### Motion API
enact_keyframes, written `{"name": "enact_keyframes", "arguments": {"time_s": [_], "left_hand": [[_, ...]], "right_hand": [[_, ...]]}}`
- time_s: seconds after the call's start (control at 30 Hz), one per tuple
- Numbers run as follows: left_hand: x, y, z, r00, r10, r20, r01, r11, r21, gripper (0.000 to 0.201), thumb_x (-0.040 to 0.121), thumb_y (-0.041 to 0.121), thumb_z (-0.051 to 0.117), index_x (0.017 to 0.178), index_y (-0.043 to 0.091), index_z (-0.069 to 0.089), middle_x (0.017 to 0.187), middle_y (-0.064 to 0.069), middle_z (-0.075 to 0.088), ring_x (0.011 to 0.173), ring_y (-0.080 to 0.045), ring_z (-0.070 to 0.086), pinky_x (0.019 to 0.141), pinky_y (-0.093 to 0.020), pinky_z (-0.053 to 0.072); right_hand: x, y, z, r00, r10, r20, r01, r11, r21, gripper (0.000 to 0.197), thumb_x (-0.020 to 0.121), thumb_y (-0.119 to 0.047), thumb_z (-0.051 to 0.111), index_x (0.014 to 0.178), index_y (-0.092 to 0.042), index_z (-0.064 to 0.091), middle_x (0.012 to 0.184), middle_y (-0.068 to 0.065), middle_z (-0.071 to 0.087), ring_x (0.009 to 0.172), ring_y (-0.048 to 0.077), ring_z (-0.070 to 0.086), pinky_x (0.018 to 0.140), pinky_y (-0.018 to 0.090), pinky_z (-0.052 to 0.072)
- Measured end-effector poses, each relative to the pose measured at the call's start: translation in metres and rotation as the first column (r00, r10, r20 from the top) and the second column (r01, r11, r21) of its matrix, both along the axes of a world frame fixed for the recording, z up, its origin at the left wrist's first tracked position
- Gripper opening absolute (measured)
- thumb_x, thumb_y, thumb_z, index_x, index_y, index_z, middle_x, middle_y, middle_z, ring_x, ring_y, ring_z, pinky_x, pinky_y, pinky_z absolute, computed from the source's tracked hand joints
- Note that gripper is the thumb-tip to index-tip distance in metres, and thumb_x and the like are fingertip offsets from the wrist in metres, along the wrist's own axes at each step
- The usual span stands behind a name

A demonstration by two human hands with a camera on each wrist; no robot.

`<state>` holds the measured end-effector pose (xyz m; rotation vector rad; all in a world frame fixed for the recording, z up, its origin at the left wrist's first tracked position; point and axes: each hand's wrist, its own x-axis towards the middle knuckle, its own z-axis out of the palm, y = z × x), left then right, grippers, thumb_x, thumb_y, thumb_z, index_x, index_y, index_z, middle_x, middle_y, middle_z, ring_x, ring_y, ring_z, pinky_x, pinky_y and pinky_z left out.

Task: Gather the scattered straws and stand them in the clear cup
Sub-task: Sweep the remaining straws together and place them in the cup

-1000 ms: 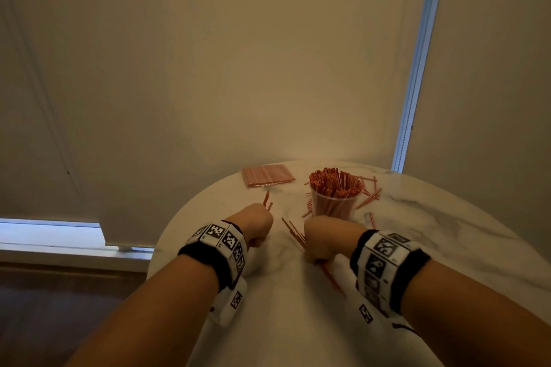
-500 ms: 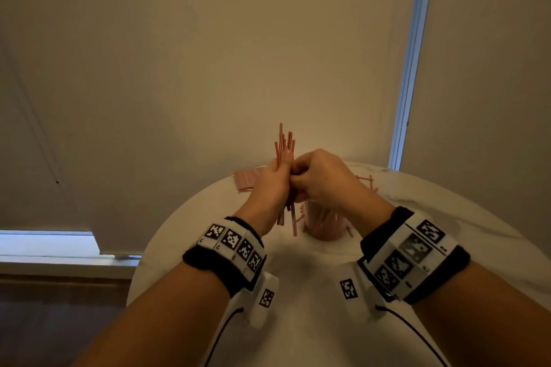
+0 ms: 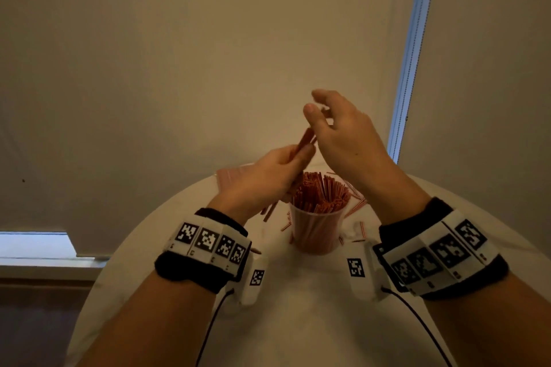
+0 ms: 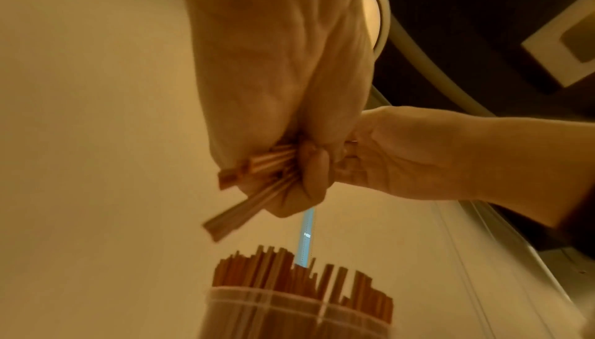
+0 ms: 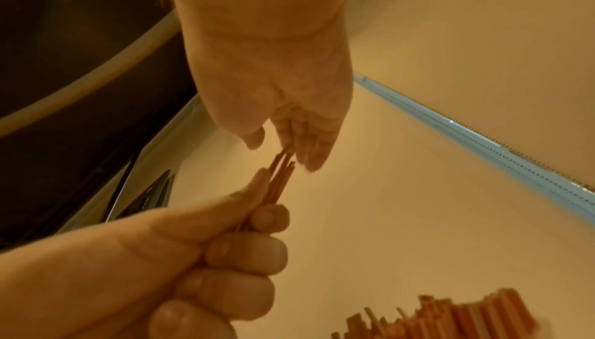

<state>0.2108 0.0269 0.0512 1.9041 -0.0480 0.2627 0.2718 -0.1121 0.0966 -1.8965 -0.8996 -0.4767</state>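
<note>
A round white table (image 3: 298, 322) fills the near ground. On it, ahead at twelve o'clock, stands the clear cup (image 3: 316, 232), packed with upright red straws (image 3: 320, 192); loose straws (image 3: 356, 207) lie scattered around its base. Above the cup, at about eleven o'clock, the left hand (image 3: 268, 176) clenches a small bundle of straws (image 3: 305, 138), tilted. The right hand (image 3: 343, 134) hovers at one o'clock, fingers relaxed and spread, fingertips (image 5: 310, 158) at the bundle's upper ends. Beyond, a pink packet (image 3: 231, 177) lies at the table's far edge.

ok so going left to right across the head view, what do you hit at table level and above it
flat pack of straws → left hand gripping a bundle of straws → clear cup → right hand → loose straws
</note>
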Motion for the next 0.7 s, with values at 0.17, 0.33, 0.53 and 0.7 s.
{"name": "enact_keyframes", "arguments": {"time_s": [0.17, 0.33, 0.53, 0.7], "left_hand": [[0.012, -0.011, -0.008, 0.999, -0.010, 0.039, 0.013, 0.996, -0.090, 0.030, 0.108, 0.035, 0.044, 0.092, 0.014, 0.057, 0.059, 0.012, 0.048, 0.055, -0.008, 0.041, 0.048, -0.020, 0.038], [0.017, 0.000, -0.001, 0.994, 0.061, 0.094, 0.013, 0.773, -0.634, 0.043, 0.102, 0.060, 0.045, 0.091, 0.018, 0.047, 0.062, 0.008, 0.037, 0.050, -0.005, 0.027, 0.042, -0.017, 0.027], [0.012, 0.015, 0.014, 0.930, 0.308, 0.203, 0.013, 0.522, -0.853, 0.029, 0.110, 0.034, 0.043, 0.087, 0.017, 0.045, 0.062, 0.005, 0.034, 0.047, -0.005, 0.029, 0.042, -0.018, 0.027], [0.013, 0.000, 0.016, 0.868, 0.401, 0.292, -0.022, 0.619, -0.785, 0.026, 0.112, 0.034, 0.038, 0.097, 0.014, 0.045, 0.066, 0.004, 0.048, 0.054, -0.009, 0.043, 0.056, -0.024, 0.042]], "right_hand": [[0.004, 0.003, -0.006, 0.996, 0.082, -0.041, -0.088, 0.980, -0.176, 0.037, 0.104, -0.045, 0.042, 0.105, -0.025, 0.073, 0.097, -0.010, 0.072, 0.091, 0.006, 0.066, 0.084, 0.034, 0.055], [0.008, -0.005, -0.007, 0.994, 0.058, -0.095, -0.072, 0.985, -0.155, 0.033, 0.100, -0.047, 0.049, 0.123, -0.027, 0.061, 0.108, -0.012, 0.069, 0.090, 0.003, 0.066, 0.078, 0.026, 0.054], [-0.009, -0.002, -0.009, 0.919, 0.164, -0.357, -0.319, 0.844, -0.432, 0.032, 0.092, -0.057, 0.058, 0.096, -0.028, 0.071, 0.078, -0.013, 0.075, 0.065, 0.002, 0.071, 0.074, 0.031, 0.058], [-0.018, 0.010, -0.019, 0.752, 0.267, -0.602, -0.461, 0.866, -0.192, 0.030, 0.098, -0.044, 0.057, 0.100, -0.016, 0.067, 0.077, -0.002, 0.076, 0.065, 0.011, 0.074, 0.059, 0.023, 0.058]]}}
